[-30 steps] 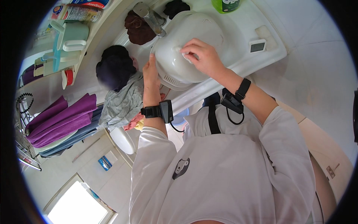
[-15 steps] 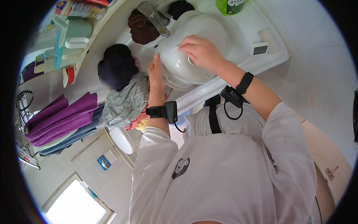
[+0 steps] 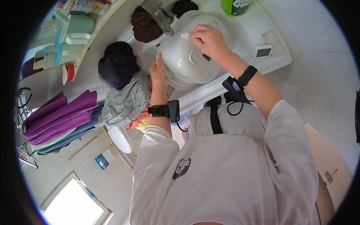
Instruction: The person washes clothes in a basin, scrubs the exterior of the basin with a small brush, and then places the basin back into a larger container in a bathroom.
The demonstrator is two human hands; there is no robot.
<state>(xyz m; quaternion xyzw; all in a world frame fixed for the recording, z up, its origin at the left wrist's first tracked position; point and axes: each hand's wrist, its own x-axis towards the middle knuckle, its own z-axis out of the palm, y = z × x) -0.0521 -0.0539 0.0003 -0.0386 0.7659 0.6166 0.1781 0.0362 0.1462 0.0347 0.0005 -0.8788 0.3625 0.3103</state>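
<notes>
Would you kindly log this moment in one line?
left hand: touching rounded white plastic basin; right hand: pinching small white wad at basin; basin: over glossy white washstand

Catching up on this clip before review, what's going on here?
A person is handling a glossy white dome-shaped piece that sits on the white sink counter. The left hand is at the piece's left edge, while the right hand pinches a small white wad over its upper part. A brown cloth lies beside the faucet, a grey garment is to the left, and a green bottle stands behind.
</notes>
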